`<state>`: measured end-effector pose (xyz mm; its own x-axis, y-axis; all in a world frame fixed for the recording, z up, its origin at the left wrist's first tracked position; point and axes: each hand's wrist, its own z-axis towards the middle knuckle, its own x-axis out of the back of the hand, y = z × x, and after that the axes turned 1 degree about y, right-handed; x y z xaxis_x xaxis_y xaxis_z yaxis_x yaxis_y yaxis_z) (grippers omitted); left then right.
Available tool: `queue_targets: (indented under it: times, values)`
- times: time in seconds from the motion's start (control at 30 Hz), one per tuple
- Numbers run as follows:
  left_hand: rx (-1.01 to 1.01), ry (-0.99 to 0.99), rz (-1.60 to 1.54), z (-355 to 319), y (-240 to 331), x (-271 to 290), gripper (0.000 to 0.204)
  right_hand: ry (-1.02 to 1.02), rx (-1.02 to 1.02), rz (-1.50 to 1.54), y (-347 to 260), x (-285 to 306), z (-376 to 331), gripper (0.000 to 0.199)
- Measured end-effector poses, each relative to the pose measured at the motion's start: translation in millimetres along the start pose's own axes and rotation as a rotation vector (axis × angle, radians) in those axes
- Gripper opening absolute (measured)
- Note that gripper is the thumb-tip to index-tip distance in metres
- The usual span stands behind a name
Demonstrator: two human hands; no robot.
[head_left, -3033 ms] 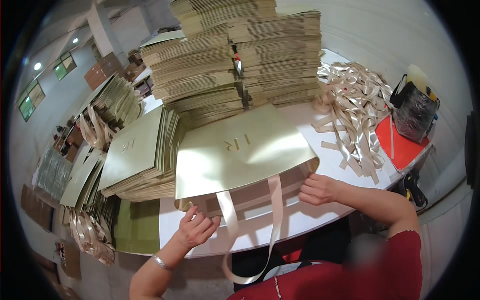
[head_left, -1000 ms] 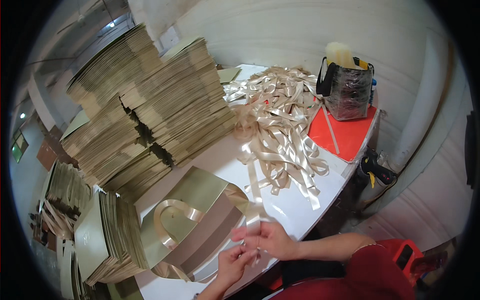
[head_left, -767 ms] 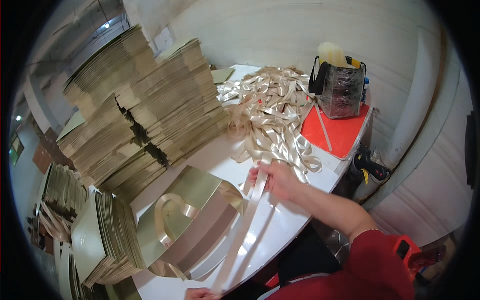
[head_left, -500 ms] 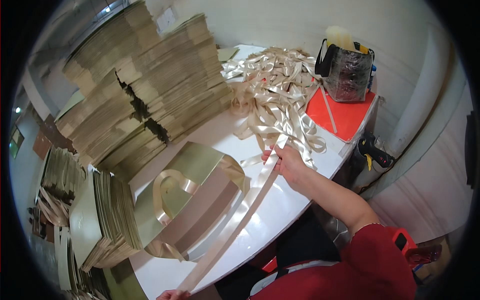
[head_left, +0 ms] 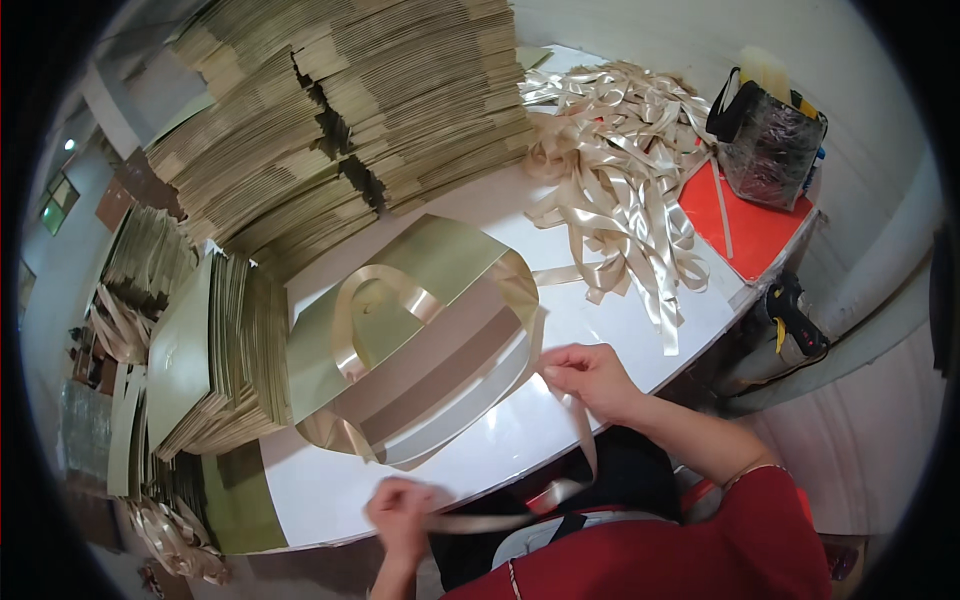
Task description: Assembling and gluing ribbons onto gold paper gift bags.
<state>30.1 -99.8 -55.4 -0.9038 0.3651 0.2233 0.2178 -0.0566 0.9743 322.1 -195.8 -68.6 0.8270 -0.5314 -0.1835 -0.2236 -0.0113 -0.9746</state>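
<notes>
A gold-green paper bag [head_left: 420,250] lies on the white table in front of me, its mouth toward me. A looped satin ribbon handle [head_left: 350,310] is fixed on its upper side. My right hand [head_left: 595,380] pinches a loose cream satin ribbon [head_left: 585,440] beside the bag's right corner. The ribbon sags over the table's front edge and runs to my left hand [head_left: 402,512]. That hand, slightly blurred, is closed on the ribbon near the front edge. Both hands are apart from the ribbon heap [head_left: 640,150].
Tall piles of flat gold-green bags [head_left: 440,110] stand at the back, with a smaller stack [head_left: 230,350] on the left. A red sheet [head_left: 735,220] and a plastic-wrapped holder [head_left: 770,140] sit at the right corner. A dark-handled tool [head_left: 795,325] hangs by the right edge.
The ribbon, stretched taut before, now hangs slack. My right hand has left the ribbon heap and come nearer the bag's right corner; my left hand has risen into view. The view has shifted.
</notes>
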Motion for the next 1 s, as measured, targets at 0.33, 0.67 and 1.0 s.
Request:
queue_targets:
  times: [0.33,0.67,1.0]
  values:
    - [-0.821,-0.252,1.359,83.7,40.2,-116.4,0.035,0.155,0.005,-0.290,-32.3,-32.5,34.7,0.025]
    - [0.028,-0.561,0.192,140.8,120.5,-99.6,0.020,-0.124,-0.007,0.057,-46.1,-12.9,30.4,0.017]
    - [0.166,-0.529,0.076,157.4,114.7,-87.6,0.025,0.055,0.120,-0.102,-48.7,-48.1,45.4,0.021]
